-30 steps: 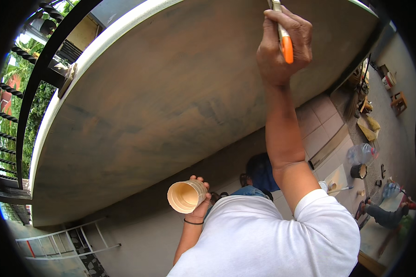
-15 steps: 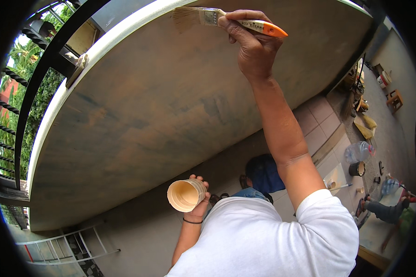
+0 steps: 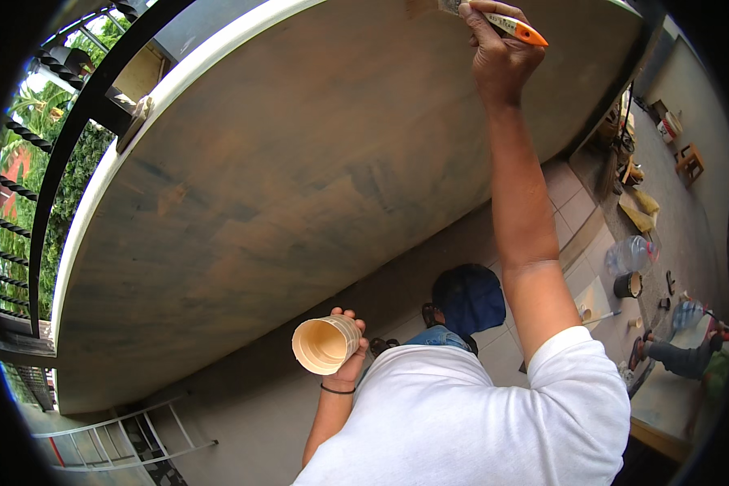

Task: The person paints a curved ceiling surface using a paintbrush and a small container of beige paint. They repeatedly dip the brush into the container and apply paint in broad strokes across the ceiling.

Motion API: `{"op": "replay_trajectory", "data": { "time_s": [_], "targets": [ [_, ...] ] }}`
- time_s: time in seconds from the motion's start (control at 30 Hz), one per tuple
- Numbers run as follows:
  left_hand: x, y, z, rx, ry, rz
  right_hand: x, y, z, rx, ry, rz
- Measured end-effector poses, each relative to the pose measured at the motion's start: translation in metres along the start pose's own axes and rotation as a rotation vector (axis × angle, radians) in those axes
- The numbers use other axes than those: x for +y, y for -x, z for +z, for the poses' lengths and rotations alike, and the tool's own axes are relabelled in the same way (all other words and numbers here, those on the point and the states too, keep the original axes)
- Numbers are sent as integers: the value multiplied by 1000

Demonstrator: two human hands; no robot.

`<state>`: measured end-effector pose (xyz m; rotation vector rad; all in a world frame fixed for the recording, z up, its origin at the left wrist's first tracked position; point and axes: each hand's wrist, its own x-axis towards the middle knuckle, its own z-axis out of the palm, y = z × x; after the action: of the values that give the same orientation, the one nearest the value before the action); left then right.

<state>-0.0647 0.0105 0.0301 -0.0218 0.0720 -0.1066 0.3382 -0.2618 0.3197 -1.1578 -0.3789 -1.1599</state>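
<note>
One brush (image 3: 506,23) with an orange handle is gripped in the right hand (image 3: 500,57), its bristles against the brown ceiling (image 3: 300,178) near the white rim. Below the ceiling, the left hand (image 3: 350,352) is wrapped around one cream cup (image 3: 326,344), mouth open toward the camera. Two clear bottles (image 3: 633,253) lie on the floor far beneath.

The tiled floor (image 3: 571,212) carries a clear plastic bottle (image 3: 630,253), a dark round tin (image 3: 627,284) just beside it, yellowish sacks (image 3: 641,209) farther along, and a small wooden stool (image 3: 692,162) near the wall.
</note>
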Motion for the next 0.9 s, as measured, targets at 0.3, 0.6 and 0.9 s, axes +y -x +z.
{"op": "replay_trajectory", "data": {
  "time_s": [0.3,0.6,0.9],
  "targets": [
    [-4,-1,8,4,-17,-18,29,-22,-20,91,142,-292],
    [-6,-6,7,46,-1,-2,-35,172,33,-589,122,-425],
    [-6,2,-4,71,5,45,59,56,-37,75,126,-157]
  ]
}}
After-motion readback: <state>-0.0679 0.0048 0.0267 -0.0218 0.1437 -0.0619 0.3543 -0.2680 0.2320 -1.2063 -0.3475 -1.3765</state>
